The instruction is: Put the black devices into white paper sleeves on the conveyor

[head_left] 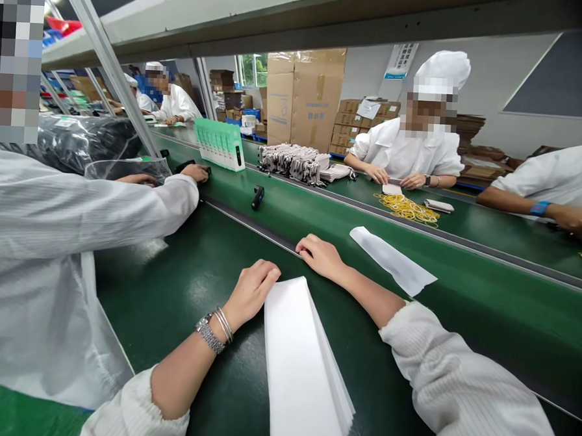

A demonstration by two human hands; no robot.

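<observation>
My left hand (252, 290), with a watch and bangles at the wrist, rests by the top left corner of a stack of long white sheets (296, 355). Its fingers are curled together, and what they hold, if anything, is hidden. My right hand (321, 255) lies at the near edge of the green belt, beyond the stack, its fingers bent and closed; nothing can be made out in them. A single white strip (391, 257) lies on the belt to the right. A small black device (257, 197) sits on the belt further up.
At left a co-worker's sleeve (77, 203) reaches across the table to the belt. Behind the belt are a green tray (219, 144), bundled pouches (294, 161) and yellow bands (408, 209). A person (406, 149) works opposite. A shelf beam (282, 22) crosses overhead.
</observation>
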